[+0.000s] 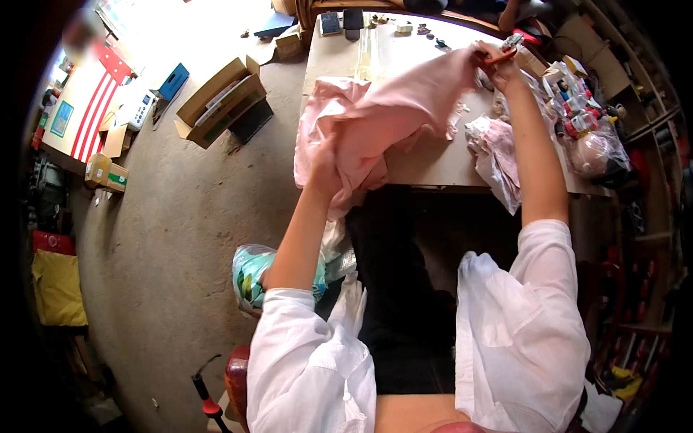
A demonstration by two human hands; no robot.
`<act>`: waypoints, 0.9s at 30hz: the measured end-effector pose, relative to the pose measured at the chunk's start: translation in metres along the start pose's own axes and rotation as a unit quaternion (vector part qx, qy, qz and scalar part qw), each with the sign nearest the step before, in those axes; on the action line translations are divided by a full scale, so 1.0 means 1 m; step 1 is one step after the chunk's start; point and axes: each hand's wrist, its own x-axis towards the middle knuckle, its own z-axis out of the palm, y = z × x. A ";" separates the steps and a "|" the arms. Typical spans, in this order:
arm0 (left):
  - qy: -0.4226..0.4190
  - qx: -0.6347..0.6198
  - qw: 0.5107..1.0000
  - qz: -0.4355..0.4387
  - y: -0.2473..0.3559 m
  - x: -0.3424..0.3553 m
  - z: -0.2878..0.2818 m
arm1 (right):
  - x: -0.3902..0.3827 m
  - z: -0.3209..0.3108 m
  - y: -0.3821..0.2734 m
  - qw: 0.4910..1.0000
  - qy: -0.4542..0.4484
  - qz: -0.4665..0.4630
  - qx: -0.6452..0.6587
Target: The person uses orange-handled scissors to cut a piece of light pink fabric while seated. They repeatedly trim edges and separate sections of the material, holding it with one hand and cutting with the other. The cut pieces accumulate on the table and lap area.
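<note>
A pink cloth (404, 108) is stretched slantwise over the table (426, 166), its right end raised and blurred by motion. My left hand (326, 167) grips the cloth's lower left part, with folds covering some of the fingers. At the far right my right hand (499, 68) is closed round a red-handled tool (501, 56) and meets the cloth's upper corner. The tool has a metal end; whether it is scissors or pliers I cannot tell. Another crumpled pale pink cloth (497, 148) hangs over the table's near edge, below my right forearm.
Clear plastic bags with bottles and small items (581, 115) crowd the table's right end. Two dark phone-like objects (352, 20) and small pieces lie at the far edge. Left on the floor stands an open cardboard box (220, 101). A bag with teal patterned contents (251, 270) sits near my left elbow.
</note>
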 end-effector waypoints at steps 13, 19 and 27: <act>0.238 0.150 0.958 0.050 -0.017 -0.023 -0.076 | -0.078 0.102 0.166 0.955 -0.008 0.039 -0.295; 0.244 0.089 0.956 0.137 -0.033 -0.030 -0.082 | -0.088 0.049 0.208 0.955 0.044 0.080 -0.284; 0.291 0.424 0.820 0.249 -0.052 -0.036 -0.063 | -0.129 0.121 0.138 0.973 -0.006 0.072 -0.219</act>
